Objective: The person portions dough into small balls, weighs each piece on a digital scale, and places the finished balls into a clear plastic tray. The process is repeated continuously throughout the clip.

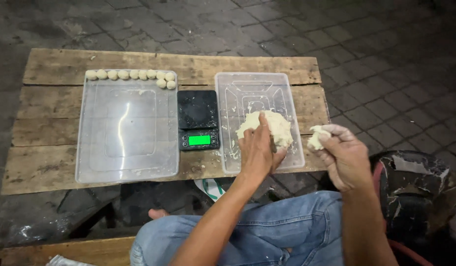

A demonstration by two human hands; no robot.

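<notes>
My left hand (256,150) presses into a big mound of pale dough (273,126) inside the clear plastic tray (252,91) on the right. Its fingers grip the dough's near side. My right hand (340,153) hovers just right of that tray, over the table edge, and holds a small torn-off lump of dough (316,137) in its fingertips. A small black scale (198,119) with a lit green display stands between the two trays. The left clear tray (127,129) carries several small dough balls (132,75) in a row along its far edge.
The trays and scale rest on a low table of rough wooden planks (55,143) over a brick-paved floor. My knees in blue jeans (287,231) are below the table's front edge. A worn dark stool (417,189) stands at the right.
</notes>
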